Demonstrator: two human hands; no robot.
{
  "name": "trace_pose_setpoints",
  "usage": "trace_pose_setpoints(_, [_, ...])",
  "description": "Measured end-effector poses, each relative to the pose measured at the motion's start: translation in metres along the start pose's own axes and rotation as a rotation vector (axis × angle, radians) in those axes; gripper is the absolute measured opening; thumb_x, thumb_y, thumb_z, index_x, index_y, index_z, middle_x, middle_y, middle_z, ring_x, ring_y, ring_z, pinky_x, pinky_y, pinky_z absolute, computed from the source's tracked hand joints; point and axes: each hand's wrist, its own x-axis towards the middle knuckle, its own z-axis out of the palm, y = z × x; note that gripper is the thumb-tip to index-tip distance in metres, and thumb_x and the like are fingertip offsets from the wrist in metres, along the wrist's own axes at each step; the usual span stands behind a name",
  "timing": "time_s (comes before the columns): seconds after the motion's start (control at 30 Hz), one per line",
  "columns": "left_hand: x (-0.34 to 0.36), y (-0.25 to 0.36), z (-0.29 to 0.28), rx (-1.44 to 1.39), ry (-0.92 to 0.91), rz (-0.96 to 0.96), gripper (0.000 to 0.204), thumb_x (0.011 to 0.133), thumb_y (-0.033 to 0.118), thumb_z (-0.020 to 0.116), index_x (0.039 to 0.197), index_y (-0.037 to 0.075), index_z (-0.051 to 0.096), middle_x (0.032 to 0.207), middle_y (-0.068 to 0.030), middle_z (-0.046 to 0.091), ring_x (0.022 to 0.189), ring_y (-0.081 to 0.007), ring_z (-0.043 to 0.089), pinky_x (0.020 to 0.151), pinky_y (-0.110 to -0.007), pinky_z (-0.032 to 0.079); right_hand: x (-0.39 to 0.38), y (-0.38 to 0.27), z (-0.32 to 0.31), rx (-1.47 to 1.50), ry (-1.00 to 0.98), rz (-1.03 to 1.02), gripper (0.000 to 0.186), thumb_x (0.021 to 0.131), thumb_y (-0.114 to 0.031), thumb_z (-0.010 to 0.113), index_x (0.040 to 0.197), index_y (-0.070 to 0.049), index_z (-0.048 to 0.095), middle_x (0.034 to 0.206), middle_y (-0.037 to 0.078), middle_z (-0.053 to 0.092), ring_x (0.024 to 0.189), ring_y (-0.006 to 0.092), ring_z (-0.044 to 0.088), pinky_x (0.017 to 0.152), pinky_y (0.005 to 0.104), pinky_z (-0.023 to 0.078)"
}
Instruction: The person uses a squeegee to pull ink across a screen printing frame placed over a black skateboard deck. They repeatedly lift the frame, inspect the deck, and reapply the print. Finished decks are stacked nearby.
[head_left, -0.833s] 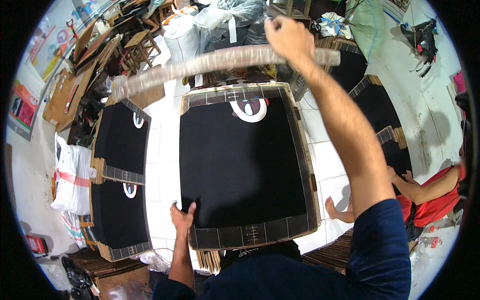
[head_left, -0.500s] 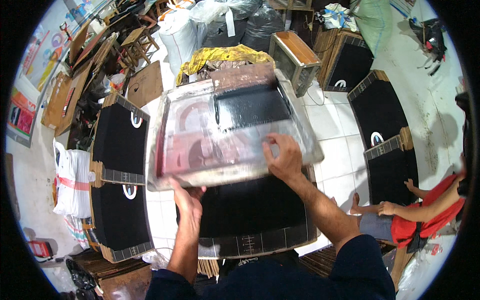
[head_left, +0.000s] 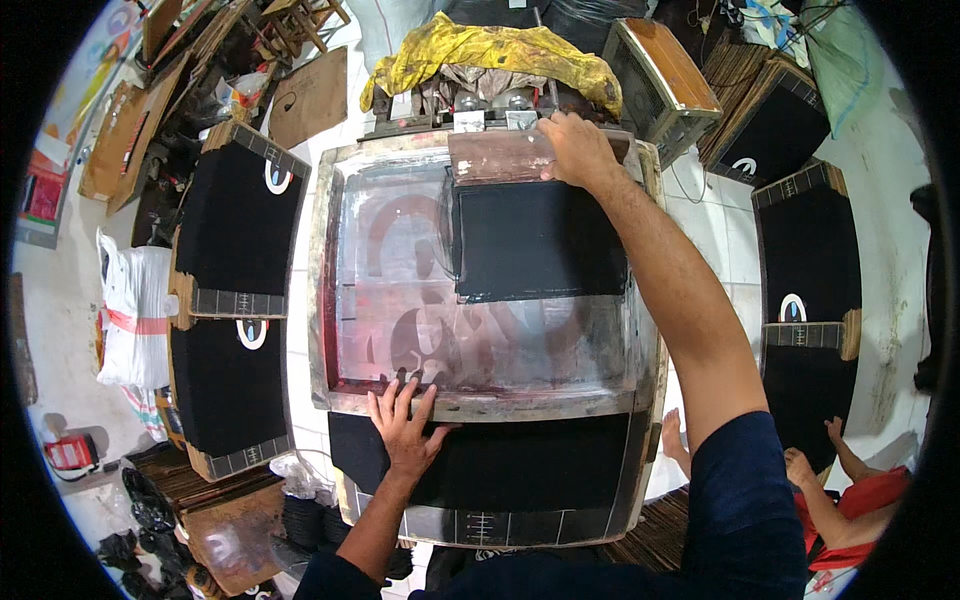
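Note:
A silk-screen frame (head_left: 530, 408) lies flat over a board covered with black cloth (head_left: 510, 460). Its translucent mesh (head_left: 400, 290) has faint curved shapes and reddish stains along the left side. A rectangle of black ink (head_left: 530, 240) covers the mesh's far right part. Just beyond that ink rests a brown wooden squeegee (head_left: 500, 157); my right hand (head_left: 583, 152) is closed on its right part. On the frame's near edge my left hand (head_left: 405, 420) lies with fingers spread, fingertips on the mesh border, holding nothing.
Black cloth-covered boards (head_left: 240, 200) with white ring prints stand in rows on both sides. Beyond the frame are metal hinges (head_left: 495, 120) and a yellow cloth (head_left: 490, 55). A wooden box (head_left: 665, 80) stands far right. Another person's red garment (head_left: 850, 520) shows at lower right.
The tilted screen frame has come down flat over the black cloth. My right hand has moved from the frame's near edge to the squeegee; my left now rests on top of the near edge.

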Motion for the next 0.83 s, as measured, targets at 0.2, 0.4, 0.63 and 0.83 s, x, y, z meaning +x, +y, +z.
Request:
trace_pose_setpoints(0.2, [-0.002,-0.002,0.017,-0.041,0.114,0.006,0.061,0.069,0.033,0.087,0.127,0.019,0.073,0.142,-0.0070,0.060,0.143,-0.0350,0.044,0.121,-0.066,0.017,-0.019,-0.009,0.004,-0.002,0.326,-0.035,0.034,0.079,-0.023,0.086,0.103,-0.012,0.066,0.099,0.004,0.071,0.101,0.0276,0.068,0.088,0.0453,0.048])
trace_pose_setpoints(0.4, [-0.007,-0.003,0.017,-0.031,0.104,0.014,0.065,0.068,0.033,0.086,0.131,0.023,0.071,0.142,-0.0049,0.059,0.143,-0.0329,0.043,0.122,-0.065,0.017,-0.026,-0.019,0.021,-0.017,0.339,0.054,0.034,0.077,-0.020,0.085,0.104,-0.013,0.066,0.101,0.004,0.071,0.101,0.0274,0.068,0.088,0.0450,0.048])
trace_pose_setpoints(0.63, [-0.003,-0.003,0.020,-0.047,0.141,0.045,0.064,0.068,0.032,0.088,0.130,0.022,0.073,0.140,-0.0046,0.061,0.142,-0.0317,0.043,0.123,-0.063,0.013,-0.127,-0.068,0.018,-0.012,0.276,0.088,0.032,0.073,-0.006,0.081,0.101,-0.010,0.067,0.101,0.007,0.067,0.101,0.0274,0.065,0.085,0.0425,0.047])
trace_pose_setpoints(0.83, [-0.002,-0.006,0.021,-0.046,0.141,0.044,0.064,0.070,0.036,0.088,0.130,0.022,0.072,0.140,-0.0047,0.061,0.142,-0.0312,0.043,0.123,-0.063,0.012,-0.128,-0.061,0.006,0.100,0.148,0.052,0.031,0.073,-0.011,0.081,0.100,-0.012,0.066,0.101,0.008,0.068,0.099,0.0288,0.065,0.083,0.0446,0.045])
